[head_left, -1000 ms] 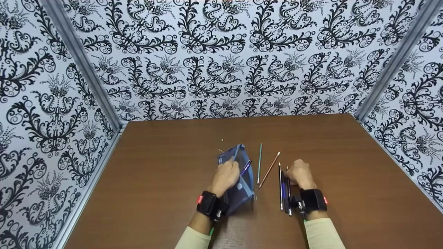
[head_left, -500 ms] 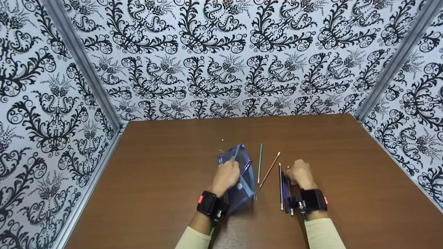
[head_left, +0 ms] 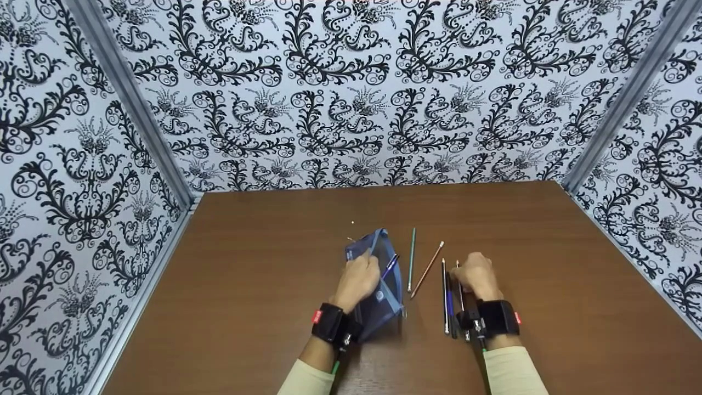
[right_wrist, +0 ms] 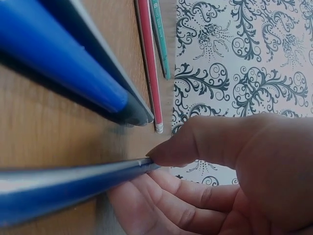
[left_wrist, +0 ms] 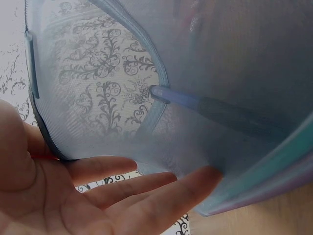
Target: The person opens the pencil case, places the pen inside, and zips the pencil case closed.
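Observation:
In the head view my left hand point(head_left: 359, 280) grips the blue mesh zip pouch point(head_left: 378, 312), whose mouth gapes toward the right. A purple-blue pen point(head_left: 390, 266) pokes out of it; through the mesh, the left wrist view shows more of this pen point(left_wrist: 181, 99). My right hand point(head_left: 476, 276) pinches one end of a dark blue pencil point(right_wrist: 78, 183) between thumb and fingers. Just left of that hand lie a black pencil point(head_left: 445, 296) and a dark pen with a blue section point(head_left: 450, 303), side by side.
Between pouch and right hand lie a teal pencil point(head_left: 412, 258) and a red-brown pencil point(head_left: 428, 269). A tiny white bit point(head_left: 352, 222) sits beyond the pouch on the brown table point(head_left: 247, 307). Patterned walls point(head_left: 351, 109) enclose the back and sides.
The pencil in my right hand has shifted slightly right at its near end, away from the dark pen beside it. My left hand and the pouch have hardly moved.

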The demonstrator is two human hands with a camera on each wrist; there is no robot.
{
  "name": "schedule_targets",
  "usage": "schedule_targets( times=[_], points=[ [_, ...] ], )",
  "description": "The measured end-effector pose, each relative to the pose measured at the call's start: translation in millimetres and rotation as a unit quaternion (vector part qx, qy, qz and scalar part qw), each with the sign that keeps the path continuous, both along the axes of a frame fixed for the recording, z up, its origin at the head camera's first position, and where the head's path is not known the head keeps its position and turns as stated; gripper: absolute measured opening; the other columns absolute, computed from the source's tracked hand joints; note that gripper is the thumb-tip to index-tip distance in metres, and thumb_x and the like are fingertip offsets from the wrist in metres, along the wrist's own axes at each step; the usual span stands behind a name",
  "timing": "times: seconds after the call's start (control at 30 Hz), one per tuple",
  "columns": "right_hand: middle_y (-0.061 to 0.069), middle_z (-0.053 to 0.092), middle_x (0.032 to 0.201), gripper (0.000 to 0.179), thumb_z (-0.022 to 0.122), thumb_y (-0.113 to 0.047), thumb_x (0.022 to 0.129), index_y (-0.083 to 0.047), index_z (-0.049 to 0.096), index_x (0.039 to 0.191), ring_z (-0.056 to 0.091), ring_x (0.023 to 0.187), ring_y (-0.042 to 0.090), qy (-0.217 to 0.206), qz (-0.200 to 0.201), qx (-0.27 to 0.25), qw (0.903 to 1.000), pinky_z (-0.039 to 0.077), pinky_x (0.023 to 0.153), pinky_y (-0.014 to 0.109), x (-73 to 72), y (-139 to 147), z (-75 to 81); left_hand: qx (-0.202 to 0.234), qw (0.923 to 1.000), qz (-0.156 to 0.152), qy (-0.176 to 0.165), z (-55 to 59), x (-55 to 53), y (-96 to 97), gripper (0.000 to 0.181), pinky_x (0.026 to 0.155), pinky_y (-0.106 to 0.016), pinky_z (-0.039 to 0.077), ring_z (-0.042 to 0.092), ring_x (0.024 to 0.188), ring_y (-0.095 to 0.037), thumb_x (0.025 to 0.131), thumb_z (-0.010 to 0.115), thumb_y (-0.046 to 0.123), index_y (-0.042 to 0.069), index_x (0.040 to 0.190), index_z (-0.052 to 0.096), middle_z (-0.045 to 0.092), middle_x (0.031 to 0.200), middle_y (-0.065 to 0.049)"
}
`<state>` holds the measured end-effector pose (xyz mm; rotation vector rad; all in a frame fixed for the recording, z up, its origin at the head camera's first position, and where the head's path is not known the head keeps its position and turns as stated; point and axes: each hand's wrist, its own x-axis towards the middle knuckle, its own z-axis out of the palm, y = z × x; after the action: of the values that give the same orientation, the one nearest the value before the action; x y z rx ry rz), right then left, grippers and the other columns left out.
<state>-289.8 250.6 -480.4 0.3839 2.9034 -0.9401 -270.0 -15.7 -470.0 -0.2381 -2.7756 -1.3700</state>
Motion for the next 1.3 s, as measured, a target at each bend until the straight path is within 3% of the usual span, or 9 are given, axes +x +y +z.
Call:
schedule_targets(
  times=[0.23, 0.47, 0.7, 0.93, 1.3],
  points=[
    [0.005, 0.061, 0.058, 0.018, 0.069, -0.014, 0.079, -0.001, 0.067, 0.068, 0.057, 0.054, 0.019, 0.009, -0.012, 0.003, 0.9999, 0.045, 0.052, 0.029, 0.1, -1.0, 5.3, -0.002, 1.0000, 0.004, 0.004, 0.0, -0.5, 0.2, 0.050, 0.087, -0.051, 0.050, 0.062, 0.092, -0.031, 0.100, 0.034, 0.020, -0.002, 0.141, 0.051, 0.067, 0.119, -0.023],
    [0.006, 0.063, 0.066, 0.026, 0.069, -0.017, 0.085, -0.005, 0.066, 0.062, 0.059, 0.069, 0.025, 0.052, -0.012, 0.026, 0.9982, 0.048, 0.062, 0.037, 1.0, -4.9, 12.6, -0.006, 0.9999, 0.004, 0.010, 0.7, -0.1, -0.1, 0.048, 0.078, -0.048, 0.051, 0.061, 0.082, -0.029, 0.100, 0.034, 0.019, 0.000, 0.138, 0.056, 0.068, 0.102, -0.021],
    [0.005, 0.059, 0.069, 0.034, 0.069, -0.019, 0.089, -0.010, 0.056, 0.058, 0.055, 0.069, 0.024, 0.055, -0.023, -0.002, 0.9982, 0.043, 0.061, 0.035, 3.9, -8.6, 20.4, -0.004, 0.9999, -0.002, 0.015, 0.5, -1.1, 0.1, 0.046, 0.074, -0.046, 0.051, 0.060, 0.079, -0.028, 0.101, 0.034, 0.018, 0.000, 0.136, 0.057, 0.067, 0.097, -0.020],
    [0.013, 0.067, 0.083, 0.021, 0.070, -0.018, 0.086, -0.004, 0.064, 0.072, 0.061, 0.085, 0.034, 0.095, -0.018, 0.003, 0.9953, 0.048, 0.081, 0.052, 8.2, -11.2, 28.0, 0.011, 0.9999, -0.007, 0.005, -2.7, -2.9, 1.7, 0.050, 0.084, -0.048, 0.051, 0.060, 0.088, -0.028, 0.100, 0.034, 0.018, -0.007, 0.141, 0.050, 0.067, 0.108, -0.020],
    [0.022, 0.070, 0.102, 0.023, 0.067, -0.020, 0.088, 0.002, 0.069, 0.095, 0.062, 0.101, 0.041, 0.096, -0.031, -0.023, 0.9946, 0.047, 0.088, 0.052, 9.7, -14.6, 37.8, 0.006, 1.0000, 0.000, 0.003, -1.5, -1.1, 0.7, 0.050, 0.089, -0.050, 0.051, 0.063, 0.097, -0.031, 0.101, 0.034, 0.021, -0.002, 0.142, 0.051, 0.065, 0.124, -0.024]
  ],
)
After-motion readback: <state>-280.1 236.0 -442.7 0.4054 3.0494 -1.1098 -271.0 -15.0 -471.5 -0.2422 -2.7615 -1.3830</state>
